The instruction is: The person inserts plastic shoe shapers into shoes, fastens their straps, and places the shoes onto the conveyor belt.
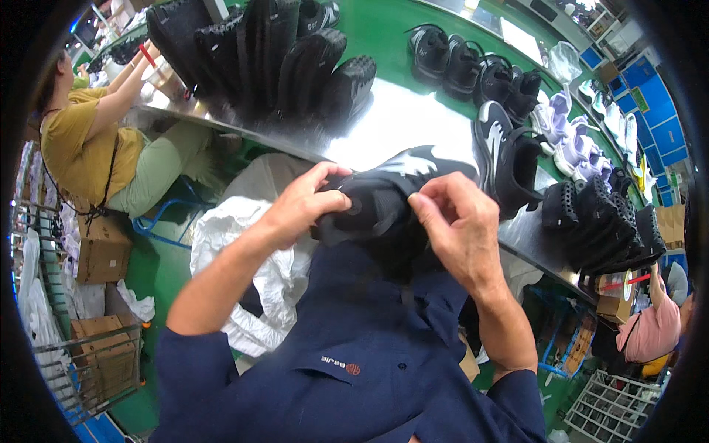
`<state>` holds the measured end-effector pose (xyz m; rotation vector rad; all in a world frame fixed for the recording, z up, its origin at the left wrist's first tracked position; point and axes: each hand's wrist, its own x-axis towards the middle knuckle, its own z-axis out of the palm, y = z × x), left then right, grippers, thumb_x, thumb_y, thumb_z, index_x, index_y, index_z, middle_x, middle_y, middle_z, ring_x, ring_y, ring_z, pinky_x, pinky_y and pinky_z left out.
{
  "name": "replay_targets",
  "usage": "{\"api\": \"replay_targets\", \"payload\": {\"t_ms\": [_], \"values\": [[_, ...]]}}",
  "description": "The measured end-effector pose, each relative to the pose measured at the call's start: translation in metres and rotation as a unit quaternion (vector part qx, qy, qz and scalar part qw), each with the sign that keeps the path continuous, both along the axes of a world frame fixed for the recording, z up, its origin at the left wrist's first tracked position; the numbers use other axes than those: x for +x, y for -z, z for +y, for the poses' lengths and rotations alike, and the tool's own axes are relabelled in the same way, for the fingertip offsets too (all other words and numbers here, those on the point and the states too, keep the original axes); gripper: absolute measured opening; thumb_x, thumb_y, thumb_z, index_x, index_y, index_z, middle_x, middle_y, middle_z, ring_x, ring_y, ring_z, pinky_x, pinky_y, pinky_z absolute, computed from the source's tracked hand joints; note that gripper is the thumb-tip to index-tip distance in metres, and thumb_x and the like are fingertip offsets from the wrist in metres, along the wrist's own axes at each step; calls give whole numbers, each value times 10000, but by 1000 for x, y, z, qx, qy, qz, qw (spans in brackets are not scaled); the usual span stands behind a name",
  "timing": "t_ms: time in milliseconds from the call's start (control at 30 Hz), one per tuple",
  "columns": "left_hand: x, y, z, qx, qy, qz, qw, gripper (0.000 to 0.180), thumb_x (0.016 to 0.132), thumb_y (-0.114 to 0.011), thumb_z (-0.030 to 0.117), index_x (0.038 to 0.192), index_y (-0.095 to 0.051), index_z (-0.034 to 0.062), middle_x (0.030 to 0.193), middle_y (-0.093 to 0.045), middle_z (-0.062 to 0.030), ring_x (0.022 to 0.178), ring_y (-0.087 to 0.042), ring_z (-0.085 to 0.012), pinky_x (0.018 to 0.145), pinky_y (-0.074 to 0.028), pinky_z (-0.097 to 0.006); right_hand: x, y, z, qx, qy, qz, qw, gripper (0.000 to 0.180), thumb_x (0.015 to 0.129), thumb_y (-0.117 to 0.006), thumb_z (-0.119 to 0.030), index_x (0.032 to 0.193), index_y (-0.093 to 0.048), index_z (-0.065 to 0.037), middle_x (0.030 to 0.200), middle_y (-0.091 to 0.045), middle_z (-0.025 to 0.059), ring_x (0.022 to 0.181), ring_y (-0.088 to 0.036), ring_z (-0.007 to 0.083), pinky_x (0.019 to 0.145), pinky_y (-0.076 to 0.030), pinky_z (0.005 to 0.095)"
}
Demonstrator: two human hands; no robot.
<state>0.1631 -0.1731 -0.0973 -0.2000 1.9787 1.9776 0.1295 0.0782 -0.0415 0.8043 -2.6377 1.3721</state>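
A black sports shoe [380, 193] with white markings is held in front of my chest, at the near edge of the metal worktable. My left hand [304, 205] grips its heel end, thumb and fingers closed around the collar. At the opposite side of the opening, my right hand [461, 221] pinches the collar edge between thumb and forefinger. Whether those fingertips also hold something small cannot be made out. Just right of it on the table stands another black shoe [509, 159] with a white mark, its opening facing me.
Several black shoes [258, 63] stand packed on the table at far left, with more black shoes [602, 218] at right. Lilac shoes [572, 133] sit beyond. Co-workers sit at left and right. A white cloth [255, 295] hangs below my left arm; cartons [103, 247] stand left.
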Motion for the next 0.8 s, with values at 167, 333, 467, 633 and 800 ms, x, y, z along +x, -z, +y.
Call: {"api": "replay_targets", "payload": {"t_ms": [167, 333, 467, 633, 800], "values": [[-9, -11, 54, 96, -164, -69, 979, 495, 910, -623, 346, 1322, -484, 111, 1138, -578, -113, 919, -639, -224, 509, -593, -376, -18, -6, -20, 94, 24, 133, 986, 335, 809, -777, -190, 1058, -609, -40, 925, -587, 117, 833, -636, 307, 695, -522, 408], [-35, -22, 49, -281, 34, -38, 958, 472, 925, -613, 413, 1207, -630, 35, 1017, -680, -168, 886, -678, -302, 644, -589, -422, -56, 10, -23, 191, 24, 237, 952, 195, 809, -740, -151, 921, -622, -45, 920, -587, 113, 865, -639, 299, 682, -531, 407], [-56, -28, 55, -430, -14, 195, 882, 398, 890, -627, 324, 1090, -686, -15, 857, -699, -230, 829, -696, -358, 735, -556, -434, -67, 18, -26, 162, -1, 304, 939, 172, 836, -728, -154, 861, -581, -69, 843, -535, 89, 808, -630, 293, 643, -509, 402], [-77, 1, 58, -402, -51, 311, 860, 291, 811, -606, 164, 1021, -699, -14, 803, -675, -264, 792, -680, -410, 735, -531, -464, -80, 30, -9, 68, 19, 306, 949, 175, 780, -777, -79, 836, -613, -54, 845, -580, 106, 725, -626, 321, 612, -514, 408], [-78, -3, 62, -314, -91, 243, 913, 275, 844, -644, 188, 1023, -709, -10, 755, -691, -208, 697, -698, -317, 668, -535, -413, -71, 31, -8, -86, 10, 183, 979, 168, 857, -736, -89, 981, -646, -21, 895, -616, 132, 807, -650, 308, 685, -526, 372]]}}
